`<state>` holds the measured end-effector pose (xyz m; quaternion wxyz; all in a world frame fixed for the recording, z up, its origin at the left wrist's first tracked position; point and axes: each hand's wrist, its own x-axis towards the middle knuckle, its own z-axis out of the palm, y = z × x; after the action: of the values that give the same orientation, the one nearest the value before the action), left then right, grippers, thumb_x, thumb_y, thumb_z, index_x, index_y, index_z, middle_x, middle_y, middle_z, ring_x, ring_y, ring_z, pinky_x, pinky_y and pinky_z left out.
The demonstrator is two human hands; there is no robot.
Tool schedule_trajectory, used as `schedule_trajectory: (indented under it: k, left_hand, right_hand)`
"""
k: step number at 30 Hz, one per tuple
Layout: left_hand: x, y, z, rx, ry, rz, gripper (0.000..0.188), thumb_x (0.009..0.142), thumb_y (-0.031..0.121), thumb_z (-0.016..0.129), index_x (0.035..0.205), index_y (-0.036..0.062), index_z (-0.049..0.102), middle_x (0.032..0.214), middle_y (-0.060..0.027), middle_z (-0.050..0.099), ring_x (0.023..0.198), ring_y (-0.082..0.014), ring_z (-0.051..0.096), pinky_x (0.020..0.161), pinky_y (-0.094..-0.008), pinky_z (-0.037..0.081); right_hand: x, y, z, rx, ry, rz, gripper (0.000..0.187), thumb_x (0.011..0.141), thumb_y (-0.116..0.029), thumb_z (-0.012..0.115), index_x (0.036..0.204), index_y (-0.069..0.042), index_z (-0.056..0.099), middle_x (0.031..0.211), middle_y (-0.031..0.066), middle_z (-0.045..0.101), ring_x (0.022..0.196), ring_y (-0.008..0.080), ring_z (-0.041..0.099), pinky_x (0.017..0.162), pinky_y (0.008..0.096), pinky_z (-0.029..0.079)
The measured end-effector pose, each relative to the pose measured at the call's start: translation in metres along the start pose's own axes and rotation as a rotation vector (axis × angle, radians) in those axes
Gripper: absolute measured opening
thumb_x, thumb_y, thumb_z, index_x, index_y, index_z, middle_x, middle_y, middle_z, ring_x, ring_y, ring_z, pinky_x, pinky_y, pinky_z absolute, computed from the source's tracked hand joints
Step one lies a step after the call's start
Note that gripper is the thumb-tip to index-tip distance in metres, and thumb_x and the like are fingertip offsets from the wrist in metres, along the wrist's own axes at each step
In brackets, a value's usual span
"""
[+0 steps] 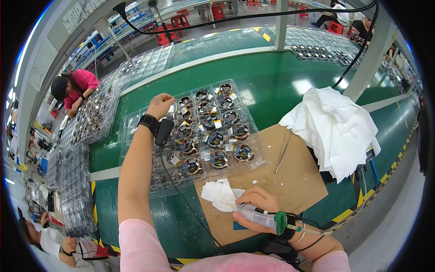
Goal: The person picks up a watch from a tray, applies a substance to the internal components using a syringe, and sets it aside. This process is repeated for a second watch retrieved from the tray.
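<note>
My right hand (258, 204) grips a clear dispensing syringe (260, 216) with a green cap and a tube running off its back end. Its tip points at a crumpled white wipe (220, 194) on the brown board. My left hand (161, 106) is over the far left part of a clear plastic tray (253, 152), fingers curled together; whatever they pinch, if anything, is too small to make out. In the tray's pockets sit several round electronic assemblies (219, 158) with dark circuit boards, coppery rims and small silvery battery-like pieces.
Metal tweezers (283, 152) lie on the brown board (299, 181). A heap of white wipes (335, 131) rises at the right. A black cable (181, 195) crosses from my left wrist. Further trays (90, 113) stand left, beside a co-worker in pink (84, 81). A metal post (371, 68) is at far right.
</note>
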<state>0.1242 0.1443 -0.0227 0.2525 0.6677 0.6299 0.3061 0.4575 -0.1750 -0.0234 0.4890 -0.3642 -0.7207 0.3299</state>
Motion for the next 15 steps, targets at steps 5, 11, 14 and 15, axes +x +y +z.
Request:
schedule_trajectory:
  k: [5,11,14,15]
  left_hand:
    - [-0.020,0.035,-0.002,0.028,-0.052,0.062,0.025,0.083,0.023,0.066,0.091,-0.0004,0.064,0.079,-0.0030,0.063,0.071,-0.0106,0.055,0.065,-0.0268,0.045]
    - [-0.085,0.094,0.010,-0.091,-0.260,0.312,0.015,0.086,0.018,0.064,0.090,0.0038,0.063,0.085,0.0001,0.059,0.076,-0.0080,0.052,0.067,-0.0259,0.043]
    - [-0.134,0.123,0.019,-0.013,-0.343,0.456,0.010,0.085,0.012,0.063,0.093,0.0064,0.064,0.085,-0.0028,0.056,0.078,-0.0135,0.053,0.070,-0.0291,0.043]
    - [-0.147,0.129,0.023,0.052,-0.374,0.570,0.013,0.081,0.012,0.066,0.092,0.0060,0.065,0.087,-0.0060,0.055,0.081,-0.0194,0.054,0.072,-0.0317,0.045]
  right_hand:
    - [0.001,0.001,0.000,0.021,-0.015,0.026,0.030,0.068,-0.009,0.079,0.094,-0.006,0.064,0.086,0.0086,0.061,0.073,0.0196,0.061,0.063,0.0275,0.049]
    - [0.000,0.000,0.000,0.030,-0.023,0.028,0.029,0.068,-0.009,0.078,0.093,-0.005,0.063,0.087,0.0088,0.061,0.072,0.0193,0.061,0.062,0.0274,0.049]
    - [0.000,0.001,0.000,0.022,-0.014,0.026,0.029,0.069,-0.008,0.078,0.094,-0.005,0.063,0.087,0.0091,0.060,0.072,0.0190,0.061,0.062,0.0272,0.049]
    - [-0.001,0.001,0.000,0.017,-0.012,0.022,0.029,0.069,-0.008,0.078,0.094,-0.006,0.063,0.087,0.0092,0.060,0.072,0.0189,0.061,0.062,0.0271,0.049]
